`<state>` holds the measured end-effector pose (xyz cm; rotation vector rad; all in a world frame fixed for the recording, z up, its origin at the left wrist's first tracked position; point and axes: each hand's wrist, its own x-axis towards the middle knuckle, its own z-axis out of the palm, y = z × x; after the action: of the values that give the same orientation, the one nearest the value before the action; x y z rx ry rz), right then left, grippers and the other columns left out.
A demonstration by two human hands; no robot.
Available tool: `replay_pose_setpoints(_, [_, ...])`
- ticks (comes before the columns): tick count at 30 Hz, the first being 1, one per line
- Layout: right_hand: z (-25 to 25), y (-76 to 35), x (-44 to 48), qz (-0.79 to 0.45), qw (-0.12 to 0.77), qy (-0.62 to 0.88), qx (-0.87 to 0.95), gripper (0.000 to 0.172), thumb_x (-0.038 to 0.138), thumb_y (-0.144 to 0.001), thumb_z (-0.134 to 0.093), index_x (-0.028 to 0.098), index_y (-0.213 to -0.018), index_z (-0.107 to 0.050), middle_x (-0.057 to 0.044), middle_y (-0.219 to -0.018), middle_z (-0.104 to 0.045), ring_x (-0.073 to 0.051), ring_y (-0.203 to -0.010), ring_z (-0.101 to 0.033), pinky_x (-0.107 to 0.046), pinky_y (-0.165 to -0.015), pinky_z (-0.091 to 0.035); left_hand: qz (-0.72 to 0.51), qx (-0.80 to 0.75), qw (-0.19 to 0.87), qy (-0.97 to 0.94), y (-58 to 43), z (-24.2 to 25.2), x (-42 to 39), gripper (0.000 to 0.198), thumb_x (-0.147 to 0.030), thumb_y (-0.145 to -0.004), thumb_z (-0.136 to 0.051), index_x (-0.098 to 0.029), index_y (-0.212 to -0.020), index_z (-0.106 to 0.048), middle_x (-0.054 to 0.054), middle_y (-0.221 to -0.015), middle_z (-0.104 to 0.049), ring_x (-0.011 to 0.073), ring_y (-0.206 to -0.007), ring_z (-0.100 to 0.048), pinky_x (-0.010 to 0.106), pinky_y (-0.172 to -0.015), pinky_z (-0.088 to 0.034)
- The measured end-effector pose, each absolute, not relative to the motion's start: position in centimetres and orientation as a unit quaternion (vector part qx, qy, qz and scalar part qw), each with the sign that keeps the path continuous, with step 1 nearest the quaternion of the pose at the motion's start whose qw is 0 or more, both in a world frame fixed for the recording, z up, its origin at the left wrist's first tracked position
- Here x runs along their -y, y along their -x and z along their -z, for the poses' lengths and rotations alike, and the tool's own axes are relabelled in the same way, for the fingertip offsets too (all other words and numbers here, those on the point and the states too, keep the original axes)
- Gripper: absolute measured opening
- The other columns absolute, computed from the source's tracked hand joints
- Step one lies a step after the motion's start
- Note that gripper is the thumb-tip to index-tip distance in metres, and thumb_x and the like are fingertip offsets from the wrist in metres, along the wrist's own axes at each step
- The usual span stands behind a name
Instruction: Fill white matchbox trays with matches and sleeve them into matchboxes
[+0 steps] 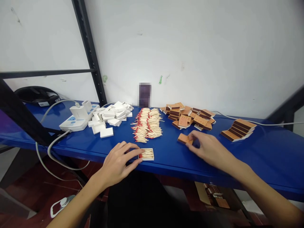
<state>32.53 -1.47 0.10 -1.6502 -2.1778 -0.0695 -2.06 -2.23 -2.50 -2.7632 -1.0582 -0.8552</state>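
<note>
A small white matchbox tray [148,158] filled with red-tipped matches lies at the table's front edge. My left hand [121,161] grips its left end between thumb and fingers. Farther right, my right hand [201,145] pinches an orange-brown matchbox sleeve [182,138] by its right end, low over the blue table; whether it touches the surface I cannot tell. Beyond the tray lies a heap of loose matches [147,123]. Behind my right hand is a pile of orange-brown matchboxes [187,115], some with white showing at their ends.
White trays [114,114] are heaped at the left beside a power strip [78,117] with plugs and cables. A stepped stack of matchboxes [238,129] stands at the right. A dark shelf post [89,47] rises at the left; a pixelated dark rectangle [144,95] is by the wall.
</note>
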Motion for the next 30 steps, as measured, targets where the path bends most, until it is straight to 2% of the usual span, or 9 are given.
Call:
replay_pose_setpoints(1, [-0.4,-31.2,2.1,-0.011,0.203,0.552,0.809,0.004,0.027,-0.085,-0.055,0.023,-0.087,-0.056,-0.002,-0.085,-0.068,-0.020,-0.073,-0.064,-0.031,-0.063,-0.046,0.277,0.351,0.024,0.894,2.0,2.5,2.2,0.028,-0.032,-0.097,-0.053,-0.026,-0.123,-0.062,0.006,-0.118,-0.067,0.0208,-0.097,-0.061,0.039,-0.092,-0.044])
replay_pose_setpoints(4, [-0.7,-27.4,3.6,-0.077,0.218,0.460,0.857,0.015,0.022,-0.086,-0.058,0.025,-0.100,-0.058,-0.001,-0.099,-0.069,-0.019,-0.086,-0.064,-0.032,-0.075,-0.049,0.279,0.375,0.002,0.884,1.9,2.4,2.2,0.039,-0.037,-0.095,-0.056,-0.025,-0.132,-0.055,0.006,-0.122,-0.066,0.0224,-0.105,-0.062,0.045,-0.106,-0.039])
replay_pose_setpoints(6, [-0.7,-25.7,3.9,-0.109,0.234,0.435,0.863,0.019,0.026,-0.086,-0.062,0.026,-0.105,-0.058,-0.001,-0.102,-0.069,-0.019,-0.090,-0.064,-0.032,-0.077,-0.050,0.276,0.386,-0.014,0.880,1.9,2.2,2.2,0.043,-0.039,-0.094,-0.058,-0.026,-0.135,-0.053,0.005,-0.123,-0.066,0.0222,-0.108,-0.063,0.046,-0.110,-0.038])
replay_pose_setpoints(10, [-0.5,-24.7,3.5,-0.139,0.261,0.443,0.846,0.017,0.026,-0.087,-0.064,0.024,-0.103,-0.060,-0.002,-0.103,-0.070,-0.018,-0.090,-0.065,-0.032,-0.078,-0.051,0.256,0.383,-0.041,0.887,1.8,1.7,2.2,0.036,-0.037,-0.094,-0.057,-0.027,-0.129,-0.059,0.004,-0.120,-0.065,0.0211,-0.108,-0.062,0.041,-0.104,-0.044])
replay_pose_setpoints(15, [-0.7,-25.4,2.6,-0.160,0.244,0.447,0.846,0.018,0.028,-0.086,-0.065,0.024,-0.103,-0.063,-0.002,-0.103,-0.070,-0.019,-0.091,-0.064,-0.033,-0.079,-0.052,0.248,0.377,-0.046,0.891,1.8,1.4,2.3,0.029,-0.035,-0.095,-0.056,-0.027,-0.122,-0.065,0.004,-0.114,-0.064,0.0203,-0.101,-0.061,0.038,-0.096,-0.046])
replay_pose_setpoints(18, [-1.1,-25.7,2.2,-0.196,0.226,0.441,0.846,0.018,0.031,-0.087,-0.065,0.024,-0.104,-0.064,-0.003,-0.107,-0.069,-0.020,-0.096,-0.063,-0.034,-0.084,-0.051,0.236,0.377,-0.054,0.894,1.9,1.3,2.4,0.031,-0.035,-0.096,-0.054,-0.028,-0.125,-0.063,0.004,-0.116,-0.062,0.0199,-0.102,-0.059,0.036,-0.093,-0.046])
replay_pose_setpoints(24, [-1.2,-25.6,2.1,-0.226,0.223,0.440,0.840,0.020,0.034,-0.087,-0.065,0.024,-0.104,-0.064,-0.002,-0.110,-0.068,-0.019,-0.099,-0.061,-0.035,-0.088,-0.049,0.202,0.364,-0.053,0.908,2.1,1.1,2.6,0.039,-0.032,-0.099,-0.048,-0.033,-0.137,-0.052,0.004,-0.117,-0.057,0.0199,-0.105,-0.055,0.038,-0.099,-0.041])
replay_pose_setpoints(30, [-1.4,-25.7,2.0,-0.219,0.207,0.444,0.844,0.019,0.035,-0.086,-0.066,0.025,-0.102,-0.064,-0.001,-0.109,-0.068,-0.020,-0.098,-0.061,-0.035,-0.088,-0.047,0.191,0.362,-0.043,0.911,2.1,1.1,2.6,0.036,-0.032,-0.100,-0.043,-0.034,-0.134,-0.055,0.004,-0.117,-0.055,0.0206,-0.102,-0.053,0.037,-0.094,-0.042])
